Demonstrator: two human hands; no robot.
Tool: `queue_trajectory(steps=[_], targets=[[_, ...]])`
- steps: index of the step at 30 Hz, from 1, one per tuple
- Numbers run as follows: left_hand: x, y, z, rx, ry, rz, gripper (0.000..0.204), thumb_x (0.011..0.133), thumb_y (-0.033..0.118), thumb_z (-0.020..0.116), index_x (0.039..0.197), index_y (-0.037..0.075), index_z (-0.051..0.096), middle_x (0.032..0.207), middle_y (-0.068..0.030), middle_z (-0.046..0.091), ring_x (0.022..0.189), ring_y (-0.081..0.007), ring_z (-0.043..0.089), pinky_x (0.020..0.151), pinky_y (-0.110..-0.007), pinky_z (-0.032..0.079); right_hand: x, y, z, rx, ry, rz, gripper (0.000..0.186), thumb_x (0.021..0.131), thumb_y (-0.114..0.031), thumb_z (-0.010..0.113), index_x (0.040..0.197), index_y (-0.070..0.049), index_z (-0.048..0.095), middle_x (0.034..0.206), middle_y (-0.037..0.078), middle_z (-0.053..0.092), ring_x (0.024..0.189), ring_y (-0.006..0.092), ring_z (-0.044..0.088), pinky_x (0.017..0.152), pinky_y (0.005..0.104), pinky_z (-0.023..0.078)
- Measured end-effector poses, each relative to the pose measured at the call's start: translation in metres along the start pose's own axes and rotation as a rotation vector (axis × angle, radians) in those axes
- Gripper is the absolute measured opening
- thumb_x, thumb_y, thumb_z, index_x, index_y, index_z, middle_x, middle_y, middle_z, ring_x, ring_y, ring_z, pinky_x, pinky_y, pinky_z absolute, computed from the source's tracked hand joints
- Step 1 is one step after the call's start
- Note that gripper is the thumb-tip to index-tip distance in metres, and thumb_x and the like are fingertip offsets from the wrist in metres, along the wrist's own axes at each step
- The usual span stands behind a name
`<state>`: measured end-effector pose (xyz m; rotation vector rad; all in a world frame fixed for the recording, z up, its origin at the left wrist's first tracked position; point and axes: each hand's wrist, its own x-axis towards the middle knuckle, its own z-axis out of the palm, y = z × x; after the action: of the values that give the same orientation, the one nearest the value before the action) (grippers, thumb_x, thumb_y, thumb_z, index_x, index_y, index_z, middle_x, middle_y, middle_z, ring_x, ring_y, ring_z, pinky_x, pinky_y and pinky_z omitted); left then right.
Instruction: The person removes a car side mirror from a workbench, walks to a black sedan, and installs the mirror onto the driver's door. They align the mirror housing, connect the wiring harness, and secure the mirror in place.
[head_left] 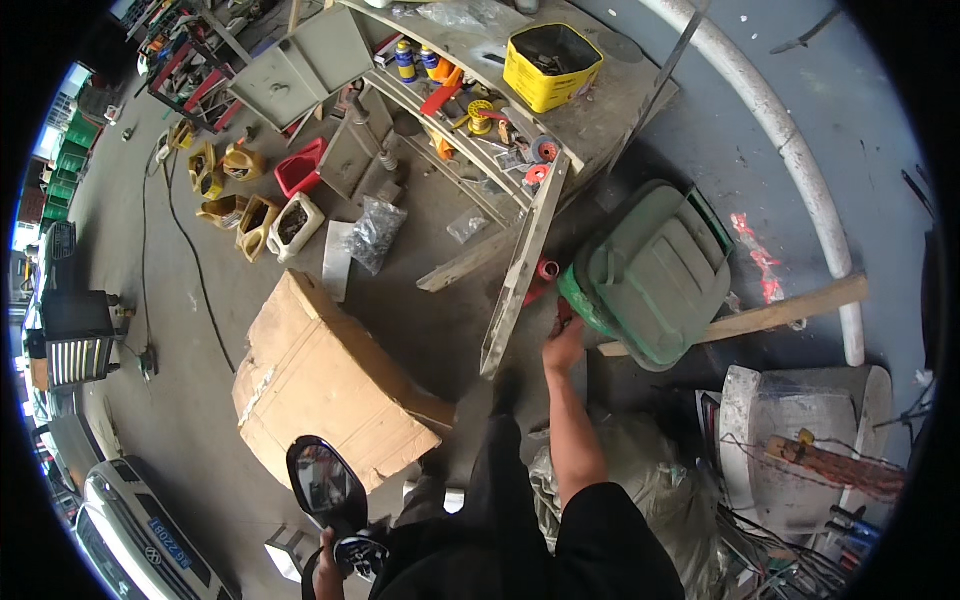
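In my left hand [326, 560], low at the left, is a black side mirror [325, 485], its glass facing up, with a dark mount underneath. My right hand [562, 335] is stretched forward at the near edge of a green lidded bin [655, 265], fingers closed around something dark and reddish that I cannot make out. Beside it a red object [540, 285] is partly hidden by the bin. A long worn plank [515, 280] leans just left of that hand. A large flattened cardboard box [320, 380] lies on the floor ahead of me.
A cluttered bench [635, 100] holds a yellow tub [550, 70]. Several cut jugs [255, 225] and a bag [375, 235] sit on the floor. A wooden board [780, 312], white pipe [810, 190] and bagged bundle [645, 480] are at the right. A white car [130, 530] stands lower left.
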<state>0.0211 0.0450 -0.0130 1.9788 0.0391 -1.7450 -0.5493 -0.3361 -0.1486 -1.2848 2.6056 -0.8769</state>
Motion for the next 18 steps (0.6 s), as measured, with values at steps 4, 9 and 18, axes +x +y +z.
queue_trajectory(steps=[4, 9, 18], targets=[[-0.084, 0.095, 0.039, -0.336, -0.101, 0.030, 0.076, 0.089, 0.069, 0.049, 0.124, 0.003, 0.062, 0.108, -0.0115, 0.070, 0.097, -0.0287, 0.068, 0.088, -0.043, 0.056, 0.011, 0.010, -0.006, -0.029, 0.003, 0.053, 0.030, 0.091, -0.016, 0.064, 0.115, -0.004, 0.049, 0.107, 0.020, 0.063, 0.093, 0.0451, 0.062, 0.074, 0.0541, 0.050], [-0.060, 0.111, 0.033, -0.548, 0.002, 0.248, 0.059, 0.093, 0.060, 0.042, 0.108, 0.007, 0.065, 0.097, -0.0099, 0.068, 0.087, -0.0266, 0.066, 0.081, -0.042, 0.055, 0.024, 0.007, -0.026, 0.088, 0.041, 0.137, 0.030, 0.092, -0.018, 0.065, 0.116, -0.004, 0.052, 0.104, 0.021, 0.066, 0.095, 0.0455, 0.063, 0.076, 0.0532, 0.050], [-0.072, 0.194, 0.040, -0.860, -0.133, 0.599, 0.075, 0.088, 0.072, 0.044, 0.125, 0.008, 0.060, 0.109, -0.0137, 0.068, 0.099, -0.0342, 0.065, 0.088, -0.049, 0.053, -0.046, 0.022, -0.149, 0.927, 0.157, 0.589, 0.040, 0.096, -0.025, 0.066, 0.124, -0.005, 0.045, 0.079, 0.013, 0.064, 0.058, 0.0242, 0.064, 0.049, 0.0376, 0.049]])
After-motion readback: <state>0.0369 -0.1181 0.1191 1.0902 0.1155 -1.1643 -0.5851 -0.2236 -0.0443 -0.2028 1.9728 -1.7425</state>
